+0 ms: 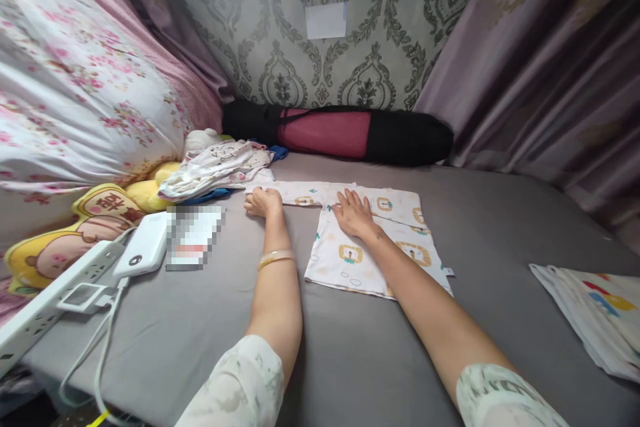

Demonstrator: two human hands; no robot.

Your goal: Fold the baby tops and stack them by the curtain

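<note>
A small white shirt (pixel 350 260) with a yellow lion print lies flat on the grey sheet. One of its sleeves stretches out to the left, while the right side looks folded over the body. My left hand (pixel 263 203) is closed on the end of that left sleeve. Spread fingers of my right hand (pixel 353 213) press flat on the upper part of the shirt. A small tag sticks out at the shirt's lower right edge.
Crumpled clothes (pixel 220 167) lie left of the sleeve, near a yellow plush cushion (pixel 65 240). A power bank (pixel 143 243), cables and a power strip (pixel 60 307) sit at left. Folded clothes (pixel 595 320) lie at right. A black and red bag (pixel 325 133) lies along the wall.
</note>
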